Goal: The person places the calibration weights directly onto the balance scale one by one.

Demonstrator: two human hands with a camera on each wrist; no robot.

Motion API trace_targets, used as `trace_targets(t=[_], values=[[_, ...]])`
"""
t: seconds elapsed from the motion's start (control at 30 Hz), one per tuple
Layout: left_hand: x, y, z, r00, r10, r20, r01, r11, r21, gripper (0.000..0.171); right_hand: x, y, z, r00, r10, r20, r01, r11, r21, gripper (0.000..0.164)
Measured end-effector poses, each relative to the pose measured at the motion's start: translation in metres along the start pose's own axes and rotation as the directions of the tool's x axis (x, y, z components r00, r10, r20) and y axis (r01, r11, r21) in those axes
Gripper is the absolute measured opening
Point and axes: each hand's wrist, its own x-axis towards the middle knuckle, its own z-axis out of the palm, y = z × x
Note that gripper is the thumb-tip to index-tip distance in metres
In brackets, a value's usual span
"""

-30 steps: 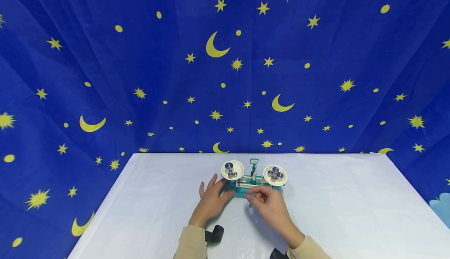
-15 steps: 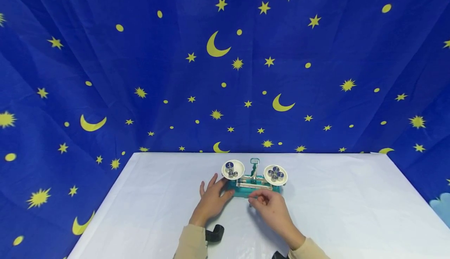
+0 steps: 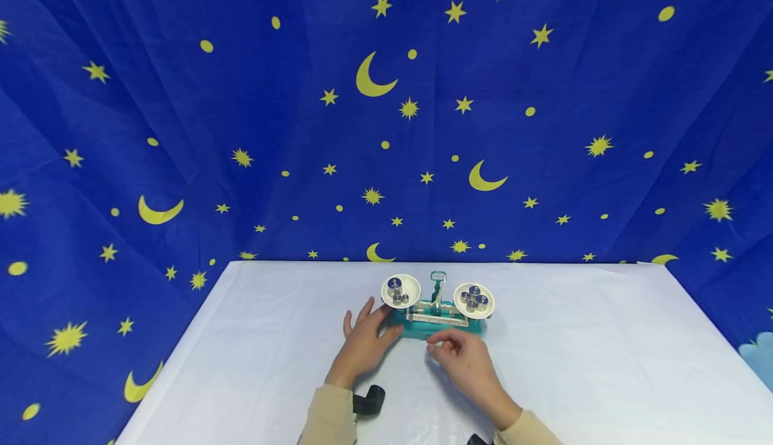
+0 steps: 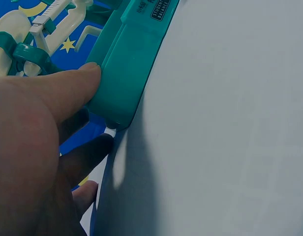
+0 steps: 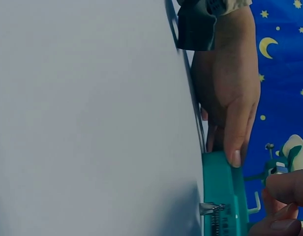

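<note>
A green balance scale point(image 3: 417, 328) with white pans stands on the table. My left hand point(image 3: 362, 345) holds the left end of its base. In the left wrist view the thumb point(image 4: 82, 81) presses on the green base point(image 4: 124, 73), other fingers around its end. Several metal weights point(image 3: 395, 285) sit in the left pan point(image 3: 410, 286), and several more point(image 3: 474, 290) in the right pan point(image 3: 484, 290). My right hand point(image 3: 468, 364) hovers before the base, fingers loosely bent, nothing visible in them. Below its fingers point(image 5: 289, 187) a small metal weight point(image 5: 208, 209) stands before the base.
White cloth covers the table point(image 3: 604, 364). Behind it hangs a blue curtain point(image 3: 302, 129) with yellow stars and moons. Black camera mounts point(image 3: 371, 401) stick out from the wrists. The scale's pointer frame point(image 3: 437, 277) rises between the pans.
My right hand has moved down and toward me from the scale's base, over the small weight, which it now hides in the head view. The left hand stays on the base.
</note>
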Motion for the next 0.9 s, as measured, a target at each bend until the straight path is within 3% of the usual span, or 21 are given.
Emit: trace_targets(t=[0.2,0.6,0.9], values=[[-0.0001,-0.0001,-0.0006,1.0,0.007,-0.001,-0.007,1.0,-0.001,0.055,0.0005,0.003,0.0023,1.0,0.002,0.001,-0.002,1.0,0.024,0.007],[-0.0004,0.0004,-0.0002,1.0,-0.002,0.006,0.002,1.0,-0.005,0.054,0.0045,0.0101,0.0027,0.994,0.105,0.014,-0.106,0.993,0.057,0.01],[-0.0003,0.0002,-0.0008,1.0,0.001,0.005,-0.001,1.0,-0.008,0.055,0.0026,0.0098,0.002,0.995,0.093,0.042,-0.094,0.995,0.024,0.014]])
